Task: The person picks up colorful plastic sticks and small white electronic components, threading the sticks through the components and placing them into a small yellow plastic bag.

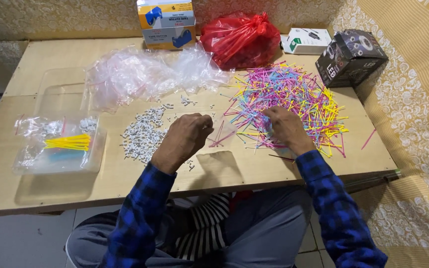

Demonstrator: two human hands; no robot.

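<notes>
The pile of coloured plastic sticks (pixel 289 106), in pink, yellow, blue and green, lies spread on the right half of the table (pixel 125 183). The right hand (pixel 286 130) rests on the near left edge of this pile, fingers curled down among the sticks; whether it grips any cannot be told. The left hand (pixel 187 136) sits just left of the pile, loosely closed with fingertips drawn together; what it holds, if anything, is hidden. Directly left of the left hand lies a scatter of small white clips (pixel 142 134). Beyond the clips lies a heap of clear plastic bags (pixel 140 74). At the left edge stands a clear tray (pixel 60 149) holding bagged yellow sticks. At the far edge are a red bag (pixel 242 39), an orange-blue box (pixel 166 24), a white box (pixel 306 40) and a dark box (pixel 351 57).
</notes>
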